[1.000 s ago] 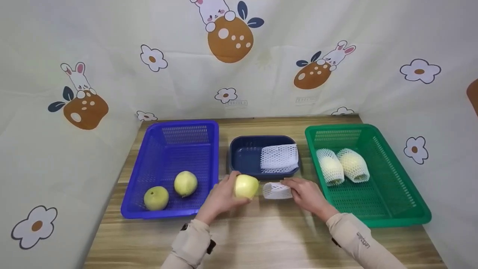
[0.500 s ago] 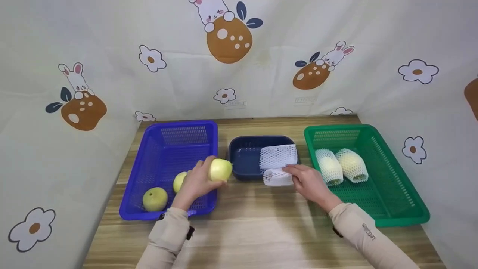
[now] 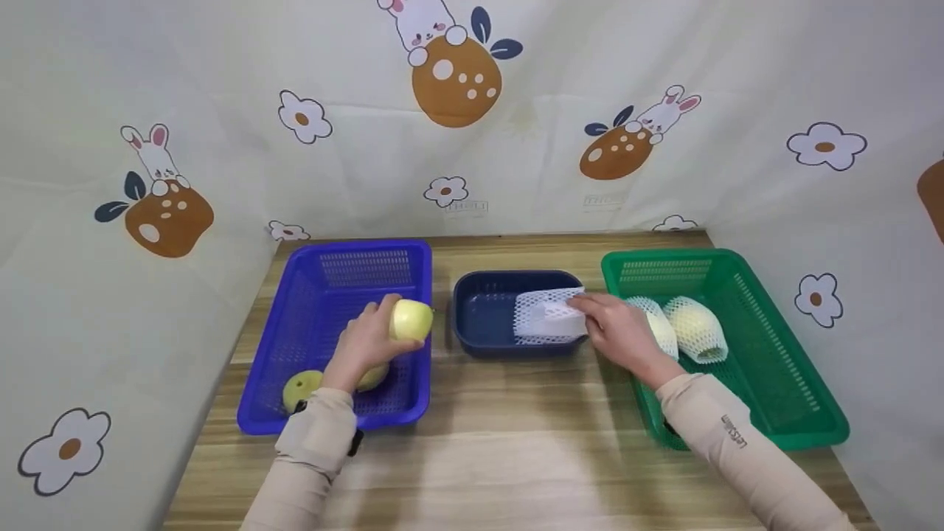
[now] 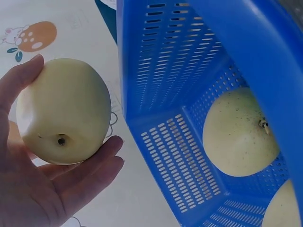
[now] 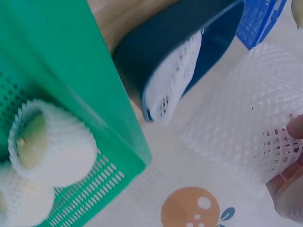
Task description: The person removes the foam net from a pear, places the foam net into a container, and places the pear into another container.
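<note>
My left hand (image 3: pixel 365 335) grips a round yellow-green pear (image 3: pixel 413 321) above the right side of the blue-violet basket (image 3: pixel 426 269). In the left wrist view the fingers and thumb curl round the pear (image 4: pixel 66 109), its small dark hollow facing the camera. Two more pears, one of them speckled with a stem (image 4: pixel 241 132), lie in that basket, partly hidden in the head view by the left arm. Over the navy box (image 3: pixel 479 313), my right hand (image 3: pixel 623 332) pinches a white foam net sleeve (image 5: pixel 241 109) at one end; the sleeve hangs unfilled.
Flat white foam nets (image 3: pixel 532 302) lie in the right part of the navy box. To the right stands a green basket (image 3: pixel 782 346) with two net-wrapped pears (image 3: pixel 695 328). A patterned cloth (image 3: pixel 354 177) encloses the wooden table (image 3: pixel 501 457) at back and sides.
My left hand has carried the pear leftward and up, from in front of the navy box to over the blue-violet basket. The right hand has raised the foam net to over the box.
</note>
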The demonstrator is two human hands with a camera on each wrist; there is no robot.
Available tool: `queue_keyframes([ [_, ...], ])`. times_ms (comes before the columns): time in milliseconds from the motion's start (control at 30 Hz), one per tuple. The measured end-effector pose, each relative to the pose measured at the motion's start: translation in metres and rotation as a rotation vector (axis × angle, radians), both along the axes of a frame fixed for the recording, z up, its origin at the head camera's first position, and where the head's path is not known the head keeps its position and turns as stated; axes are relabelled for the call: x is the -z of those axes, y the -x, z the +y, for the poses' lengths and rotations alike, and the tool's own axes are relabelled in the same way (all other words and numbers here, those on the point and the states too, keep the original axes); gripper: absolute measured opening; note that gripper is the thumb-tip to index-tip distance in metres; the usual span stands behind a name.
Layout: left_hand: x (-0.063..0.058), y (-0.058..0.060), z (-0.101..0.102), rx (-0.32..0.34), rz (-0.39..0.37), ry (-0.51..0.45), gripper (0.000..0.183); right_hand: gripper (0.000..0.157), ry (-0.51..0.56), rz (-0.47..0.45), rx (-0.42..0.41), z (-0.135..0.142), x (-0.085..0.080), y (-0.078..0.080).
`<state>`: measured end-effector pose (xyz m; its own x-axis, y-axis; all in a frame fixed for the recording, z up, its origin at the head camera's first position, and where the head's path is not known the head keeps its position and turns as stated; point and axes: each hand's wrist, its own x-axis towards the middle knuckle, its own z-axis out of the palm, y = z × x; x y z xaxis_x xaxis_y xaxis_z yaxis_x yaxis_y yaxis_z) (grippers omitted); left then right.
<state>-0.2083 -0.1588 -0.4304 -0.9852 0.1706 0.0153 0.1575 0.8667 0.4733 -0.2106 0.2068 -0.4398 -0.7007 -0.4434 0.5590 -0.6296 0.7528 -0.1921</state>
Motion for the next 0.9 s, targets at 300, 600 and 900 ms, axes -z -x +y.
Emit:
queue_keyframes([
  [300, 0.009, 0.011, -0.008, -0.008, -0.063, 0.059, 0.075, 0.031, -0.013, 0.039, 0.109, 0.001, -0.018, 0.026],
  [600, 0.013, 0.022, -0.011, 0.000, -0.145, 0.130, 0.076, 0.031, -0.022, 0.078, 0.168, -0.006, -0.029, 0.046],
  [900, 0.018, 0.029, -0.015, 0.024, -0.155, 0.152, 0.076, 0.031, -0.059, 0.103, 0.168, -0.014, -0.023, 0.061],
])
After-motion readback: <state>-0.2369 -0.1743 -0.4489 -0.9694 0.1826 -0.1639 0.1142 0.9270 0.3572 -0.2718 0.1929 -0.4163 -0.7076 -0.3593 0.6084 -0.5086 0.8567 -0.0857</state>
